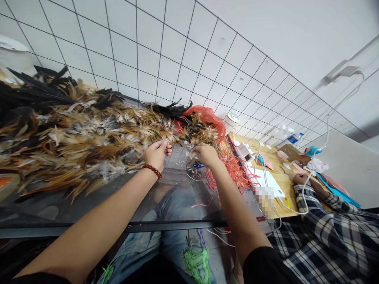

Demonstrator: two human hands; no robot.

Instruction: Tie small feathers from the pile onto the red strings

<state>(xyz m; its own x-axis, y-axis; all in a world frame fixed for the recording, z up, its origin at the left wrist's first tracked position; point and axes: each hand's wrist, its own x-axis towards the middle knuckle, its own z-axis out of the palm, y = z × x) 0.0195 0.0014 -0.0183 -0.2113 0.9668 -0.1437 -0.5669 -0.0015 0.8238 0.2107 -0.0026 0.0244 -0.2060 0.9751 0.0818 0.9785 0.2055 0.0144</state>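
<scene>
My left hand [156, 154], with a beaded bracelet [152, 170] on its wrist, is closed in a pinch at the right edge of a large pile of brown feathers [97, 138]. Whatever its fingertips hold is too small to name. To the right, my right hand [206, 154] is also closed, fingertips down, just in front of a smaller feather heap [201, 132]. A brownish feather tuft [191, 158] shows beneath its fingers; I cannot tell whether it is held. Between both hands is a gap of dark glossy tabletop [177, 157] with small white scraps.
A red plastic bag [209, 116] lies behind the smaller heap. Orange-red cords [231, 165] tangle beside my right forearm. Black feathers [35, 90] lie far left. A wire grid [160, 51] stands behind. Rightward, a person's plaid sleeve [314, 209] rests at a wooden table [291, 197] with cables.
</scene>
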